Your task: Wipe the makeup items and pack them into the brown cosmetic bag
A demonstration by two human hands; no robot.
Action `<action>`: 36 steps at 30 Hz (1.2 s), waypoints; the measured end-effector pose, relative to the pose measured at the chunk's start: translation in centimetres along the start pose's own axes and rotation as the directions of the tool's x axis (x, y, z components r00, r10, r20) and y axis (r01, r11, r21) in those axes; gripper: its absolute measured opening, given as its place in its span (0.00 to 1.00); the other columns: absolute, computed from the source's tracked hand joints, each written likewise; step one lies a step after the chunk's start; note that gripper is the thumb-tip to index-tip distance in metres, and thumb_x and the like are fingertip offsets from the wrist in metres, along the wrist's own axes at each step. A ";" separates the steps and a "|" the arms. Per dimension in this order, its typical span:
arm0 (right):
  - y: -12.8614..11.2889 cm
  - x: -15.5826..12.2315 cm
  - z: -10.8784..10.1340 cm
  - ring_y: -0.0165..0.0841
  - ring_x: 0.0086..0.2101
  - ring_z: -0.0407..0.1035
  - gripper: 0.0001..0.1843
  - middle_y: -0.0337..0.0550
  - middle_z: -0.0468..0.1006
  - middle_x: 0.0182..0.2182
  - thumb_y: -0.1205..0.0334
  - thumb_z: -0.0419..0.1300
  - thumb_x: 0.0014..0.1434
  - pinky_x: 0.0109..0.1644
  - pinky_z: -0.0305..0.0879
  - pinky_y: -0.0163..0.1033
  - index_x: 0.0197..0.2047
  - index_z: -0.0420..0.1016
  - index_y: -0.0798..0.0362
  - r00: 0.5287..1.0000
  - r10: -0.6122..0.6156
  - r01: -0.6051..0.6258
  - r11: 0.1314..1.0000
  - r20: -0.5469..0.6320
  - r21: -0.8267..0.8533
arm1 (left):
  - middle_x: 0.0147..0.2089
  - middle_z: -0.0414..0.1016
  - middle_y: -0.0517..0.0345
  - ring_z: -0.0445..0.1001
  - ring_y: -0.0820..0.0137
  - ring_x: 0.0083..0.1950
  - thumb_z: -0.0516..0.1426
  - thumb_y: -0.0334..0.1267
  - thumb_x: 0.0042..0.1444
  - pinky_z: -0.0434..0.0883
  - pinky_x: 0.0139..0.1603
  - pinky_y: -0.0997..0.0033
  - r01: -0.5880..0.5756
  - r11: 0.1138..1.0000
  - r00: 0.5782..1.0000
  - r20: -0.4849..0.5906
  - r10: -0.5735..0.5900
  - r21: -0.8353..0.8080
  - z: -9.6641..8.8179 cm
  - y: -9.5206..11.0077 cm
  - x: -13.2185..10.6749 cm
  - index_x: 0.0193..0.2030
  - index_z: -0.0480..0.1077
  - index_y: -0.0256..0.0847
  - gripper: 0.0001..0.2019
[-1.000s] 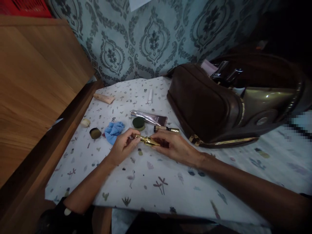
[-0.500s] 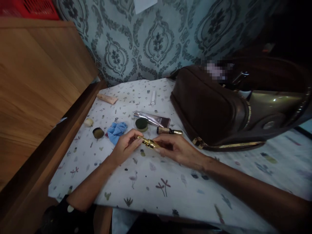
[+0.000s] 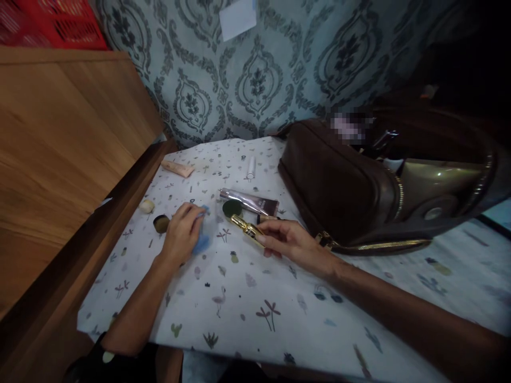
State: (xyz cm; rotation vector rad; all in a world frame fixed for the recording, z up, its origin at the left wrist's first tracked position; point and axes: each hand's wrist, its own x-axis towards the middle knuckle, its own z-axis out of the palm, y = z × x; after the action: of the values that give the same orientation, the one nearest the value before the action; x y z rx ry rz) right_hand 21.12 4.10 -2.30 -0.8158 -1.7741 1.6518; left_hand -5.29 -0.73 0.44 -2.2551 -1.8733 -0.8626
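Observation:
My right hand [image 3: 285,239] holds a shiny gold cosmetic tube [image 3: 246,229] between thumb and fingers, its slim end pointing up and left. On the left, my left hand [image 3: 182,230] closes over a crumpled blue cloth [image 3: 203,243], which shows past the fingertips and below them. A dark green round lid [image 3: 232,208] lies just beyond the gold tube. Behind it rests a silver-brown squeeze tube [image 3: 249,201]. A small dark tube [image 3: 267,218] is partly hidden by my right hand. Close to the left hand sits an open round tin [image 3: 161,224].
A large brown leather bag [image 3: 331,181] stands open at the right, with items inside. Farther back lie a beige tube [image 3: 178,168] and a white tube [image 3: 250,167]. A small pale round object [image 3: 147,206] is near the left table edge, beside a wooden cabinet [image 3: 72,138].
My left hand has let go of the gold tube and moved left onto the blue cloth. The right hand keeps the tube, now tilted more steeply. The view has tipped up slightly.

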 end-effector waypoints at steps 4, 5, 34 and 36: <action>-0.2 -0.1 0.1 0.26 0.25 0.65 0.20 0.37 0.68 0.27 0.44 0.64 0.57 0.25 0.61 0.33 0.38 0.76 0.55 0.998 -0.008 0.008 1.000 0.054 0.015 | 0.50 0.74 0.51 0.73 0.64 0.53 0.51 0.33 0.67 0.71 0.55 0.63 -0.274 0.951 0.950 -0.197 0.244 -0.141 0.6 3.7 0.0 0.52 0.71 0.43 0.11; -0.3 -0.2 0.0 0.26 0.26 0.65 0.21 0.37 0.68 0.27 0.43 0.64 0.57 0.26 0.62 0.33 0.37 0.76 0.55 0.997 -0.013 0.011 1.000 0.079 0.023 | 0.51 0.74 0.50 0.73 0.63 0.54 0.50 0.33 0.67 0.71 0.55 0.62 -0.357 0.925 0.930 -0.143 0.339 -0.133 1.0 4.4 -0.1 0.53 0.70 0.42 0.12; -0.2 -1.3 2.2 0.21 0.19 0.66 0.22 0.40 0.80 0.29 0.46 0.71 0.52 0.19 0.53 0.28 0.35 0.76 0.58 0.866 0.135 -0.397 0.771 0.482 0.497 | 0.22 0.60 0.67 0.57 0.76 0.19 0.44 0.47 0.71 0.59 0.23 0.74 -0.086 0.806 0.996 -0.077 0.050 -0.586 1.6 6.1 -1.8 0.39 0.68 0.40 0.18; -0.3 -1.4 2.3 0.21 0.20 0.67 0.22 0.40 0.79 0.30 0.46 0.71 0.52 0.19 0.53 0.28 0.37 0.76 0.58 0.861 0.124 -0.398 0.769 0.494 0.500 | 0.22 0.60 0.66 0.58 0.75 0.21 0.44 0.52 0.70 0.59 0.23 0.74 0.009 0.769 0.998 -0.038 -0.044 -0.640 1.7 6.4 -1.8 0.38 0.68 0.41 0.21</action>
State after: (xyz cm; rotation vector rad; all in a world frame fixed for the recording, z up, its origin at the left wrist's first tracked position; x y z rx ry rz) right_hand 20.27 1.57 -2.19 -0.4323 -1.2755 2.5663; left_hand 1.13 -3.21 -0.01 -2.5000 -1.7679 -1.7798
